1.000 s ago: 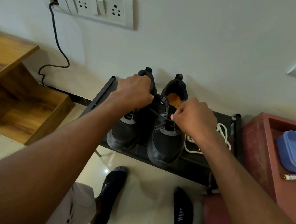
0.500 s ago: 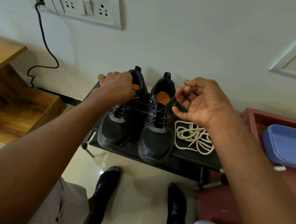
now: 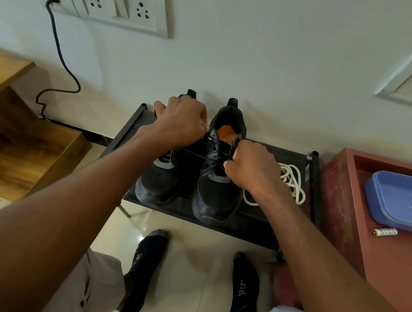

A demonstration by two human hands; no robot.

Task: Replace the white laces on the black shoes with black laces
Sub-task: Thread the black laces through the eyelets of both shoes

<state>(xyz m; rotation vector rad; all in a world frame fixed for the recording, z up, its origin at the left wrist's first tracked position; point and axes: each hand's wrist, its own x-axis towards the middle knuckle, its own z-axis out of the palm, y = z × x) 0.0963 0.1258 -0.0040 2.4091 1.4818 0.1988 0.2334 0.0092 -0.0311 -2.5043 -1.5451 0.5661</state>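
Head view: right hand (image 3: 252, 169), fingers curled, pinches a black lace (image 3: 201, 155) at the eyelets of the right shoe (image 3: 218, 184). The lace runs taut leftward to the left hand (image 3: 182, 121), fisted on it above the left shoe (image 3: 160, 178). Both shoes stand side by side on a black rack (image 3: 251, 224). White laces (image 3: 293, 182) lie heaped just right of the right hand. Farther right, a blue tray (image 3: 406, 202).
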